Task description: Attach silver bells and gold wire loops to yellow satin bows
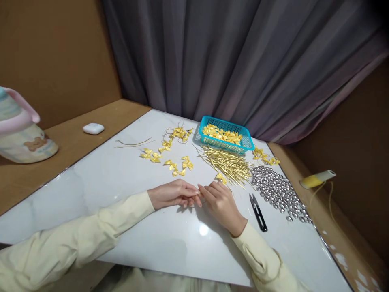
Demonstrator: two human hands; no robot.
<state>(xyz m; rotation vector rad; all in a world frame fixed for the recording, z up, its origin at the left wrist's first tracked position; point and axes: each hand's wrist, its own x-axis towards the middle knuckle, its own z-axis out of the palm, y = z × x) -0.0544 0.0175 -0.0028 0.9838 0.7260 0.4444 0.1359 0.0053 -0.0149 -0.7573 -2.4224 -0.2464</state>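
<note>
My left hand point(174, 194) lies on the white table top point(127, 178), fingers drawn together and pointing right, meeting the fingertips of my right hand point(221, 202). Both hands pinch at something small between them that I cannot make out. A yellow ribbon bow point(221, 177) sits right behind my right hand's fingers, at the near end of a heap of gold wire ties point(226, 164). Several finished yellow bows point(170, 156) lie scattered further back on the left.
A blue basket point(226, 138) holds yellow bows at the back. Silver beads point(278, 190) are spread at the right, black thread snips point(258, 213) beside them. A yellow thread spool point(317, 178), a white case point(93, 128) and a pink-lidded jug point(21, 129) stand on the wooden ledges.
</note>
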